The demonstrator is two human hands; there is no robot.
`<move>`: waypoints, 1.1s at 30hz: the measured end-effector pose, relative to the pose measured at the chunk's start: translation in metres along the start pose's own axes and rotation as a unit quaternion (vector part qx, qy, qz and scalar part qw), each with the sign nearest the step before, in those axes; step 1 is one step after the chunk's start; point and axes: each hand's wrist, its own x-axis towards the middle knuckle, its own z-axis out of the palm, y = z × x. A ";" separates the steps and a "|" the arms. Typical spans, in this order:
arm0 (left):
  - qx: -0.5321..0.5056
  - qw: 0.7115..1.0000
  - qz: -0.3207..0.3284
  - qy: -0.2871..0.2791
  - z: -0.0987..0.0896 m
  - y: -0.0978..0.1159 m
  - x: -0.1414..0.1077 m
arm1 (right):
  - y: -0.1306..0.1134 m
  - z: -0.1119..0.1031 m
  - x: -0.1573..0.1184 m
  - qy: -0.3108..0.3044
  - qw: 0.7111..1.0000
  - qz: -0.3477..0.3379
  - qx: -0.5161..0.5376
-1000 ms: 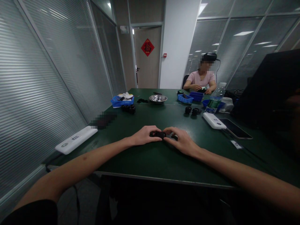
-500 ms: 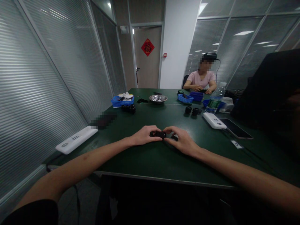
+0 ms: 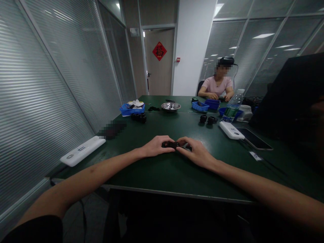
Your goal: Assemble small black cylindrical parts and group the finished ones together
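Low over the middle of the green table [image 3: 152, 173], my left hand [image 3: 158, 146] is closed around a small glossy black part [image 3: 171, 144]. My right hand [image 3: 194, 152] meets it from the right, its thumb and fingertips against the right end of the same part. Under the curve of my right hand a bit of another dark piece [image 3: 188, 147] shows; whether it is joined to the black part cannot be made out. The fingers partly hide the black part.
Further back are a blue basket [image 3: 131, 110], a metal bowl [image 3: 171, 107], black round parts [image 3: 210, 120] and a water bottle [image 3: 231, 106]. White power banks [image 3: 82, 151] and a phone [image 3: 254, 138] lie at the sides. A person [image 3: 218, 84] sits across the table.
My right hand's thumb and fingers have closed in slightly to the left on the black part. My left hand has hardly moved. The person's hands across the table have shifted a little.
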 end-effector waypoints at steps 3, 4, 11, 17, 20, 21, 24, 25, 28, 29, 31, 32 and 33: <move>0.004 1.000 -0.002 -0.003 -0.001 0.001 0.000 | 0.002 0.000 0.000 -0.006 1.000 -0.006 0.002; 0.005 1.000 -0.003 -0.004 -0.001 0.002 0.000 | 0.003 0.000 0.000 -0.004 1.000 -0.015 0.003; -0.004 1.000 0.005 -0.002 -0.001 0.002 0.000 | 0.000 0.000 0.000 0.003 1.000 -0.004 0.003; 0.011 1.000 0.003 0.002 0.000 -0.001 0.000 | 0.001 0.000 -0.001 0.000 1.000 -0.025 0.005; 0.008 1.000 0.002 0.001 0.000 0.000 0.000 | 0.000 0.000 0.000 0.006 1.000 -0.027 0.009; 0.004 1.000 0.002 0.000 0.000 0.001 0.000 | 0.000 0.000 0.000 0.006 1.000 -0.017 0.007; -0.002 1.000 0.004 -0.003 -0.001 0.002 0.000 | -0.001 -0.001 0.000 -0.003 1.000 0.005 -0.002; 0.000 1.000 0.004 -0.003 -0.001 0.002 0.000 | -0.001 -0.001 0.000 -0.005 1.000 0.002 -0.003; 0.013 1.000 0.001 -0.003 -0.001 0.003 0.000 | 0.001 0.000 0.000 -0.004 1.000 -0.020 -0.003; 0.015 1.000 0.001 -0.002 -0.001 0.003 0.000 | 0.001 0.000 0.000 -0.002 1.000 -0.027 0.000; 0.013 1.000 0.003 0.000 -0.001 0.002 0.000 | 0.001 0.000 -0.001 0.004 0.999 -0.032 0.001; 0.009 1.000 0.005 0.000 -0.001 0.002 0.000 | 0.001 0.000 -0.001 0.005 1.000 -0.028 0.000; 0.004 1.000 0.007 -0.001 -0.001 0.002 0.000 | 0.000 0.000 -0.001 0.006 1.000 -0.019 -0.001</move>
